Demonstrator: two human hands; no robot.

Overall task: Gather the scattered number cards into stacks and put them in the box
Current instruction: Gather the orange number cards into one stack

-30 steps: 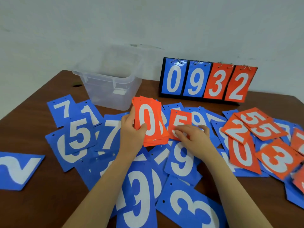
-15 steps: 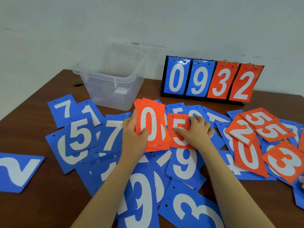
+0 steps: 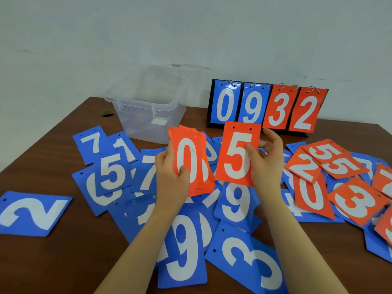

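My left hand [image 3: 171,177] grips a stack of orange cards [image 3: 191,162] with a 0 on top, held above the table's middle. My right hand [image 3: 267,164] holds a single orange 5 card [image 3: 237,155] upright, just right of the stack and apart from it. Many blue number cards [image 3: 184,247] lie scattered over the wooden table [image 3: 53,262]. More orange cards [image 3: 331,166] lie in a loose pile at the right. A clear plastic box [image 3: 146,111] stands open at the back left and looks empty.
A flip scoreboard [image 3: 267,107] showing 0 9 3 2 stands at the back right against the wall. A lone blue 2 card [image 3: 31,213] lies near the table's left edge. A small hole in the tabletop [image 3: 107,113] sits left of the box.
My right hand has lifted the orange 5 card off the table and now holds it upright beside the stack. My left hand has kept its hold on the orange stack.
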